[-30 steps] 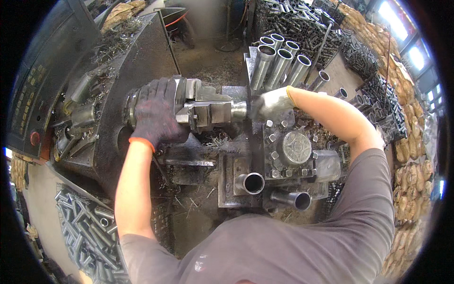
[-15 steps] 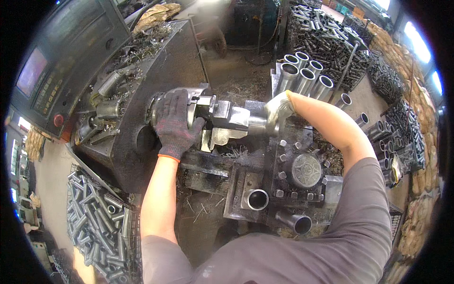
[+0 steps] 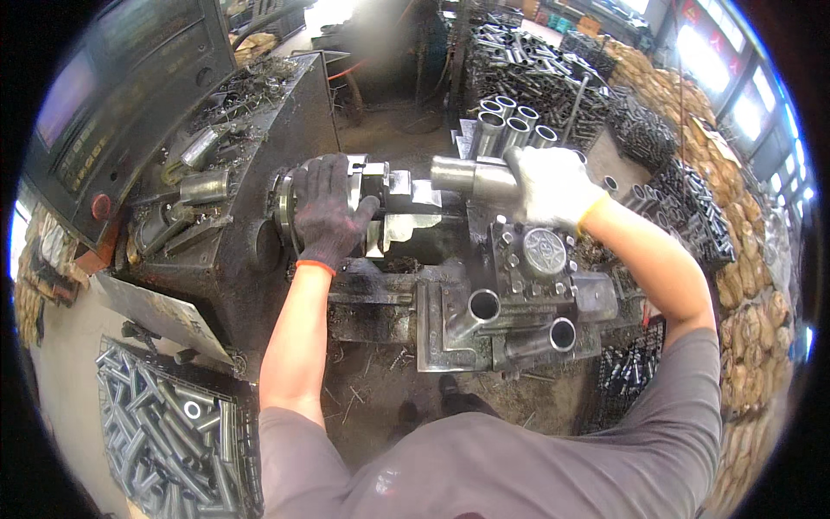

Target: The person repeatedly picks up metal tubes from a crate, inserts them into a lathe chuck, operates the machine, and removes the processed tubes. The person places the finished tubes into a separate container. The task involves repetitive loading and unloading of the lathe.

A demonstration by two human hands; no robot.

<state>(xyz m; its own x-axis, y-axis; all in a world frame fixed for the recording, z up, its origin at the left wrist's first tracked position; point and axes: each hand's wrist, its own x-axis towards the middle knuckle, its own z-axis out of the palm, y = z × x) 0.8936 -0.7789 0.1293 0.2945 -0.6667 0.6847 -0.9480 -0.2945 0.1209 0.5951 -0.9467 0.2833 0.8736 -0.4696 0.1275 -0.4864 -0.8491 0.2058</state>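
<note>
My left hand, in a dark glove with an orange cuff, is wrapped over the rim of the lathe chuck, thumb spread towards the jaws. The stepped chuck jaws stick out to the right. A white glove covers my right hand, which is closed round the right end of a metal tube. This tube lies roughly level, narrower at its left end. That end is close to the jaw tips; whether they touch I cannot tell. Below my right hand is the bolted tool post.
Two short tubes, one upright and one lying, are on the carriage. Several upright tubes stand behind my right hand. A bin of tubes is at lower left. A control panel rises at far left; crates of parts fill the back.
My right hand has drawn the tube rightward, away from the chuck jaws, and its narrower end now shows. My left hand stays on the chuck. The view has shifted.
</note>
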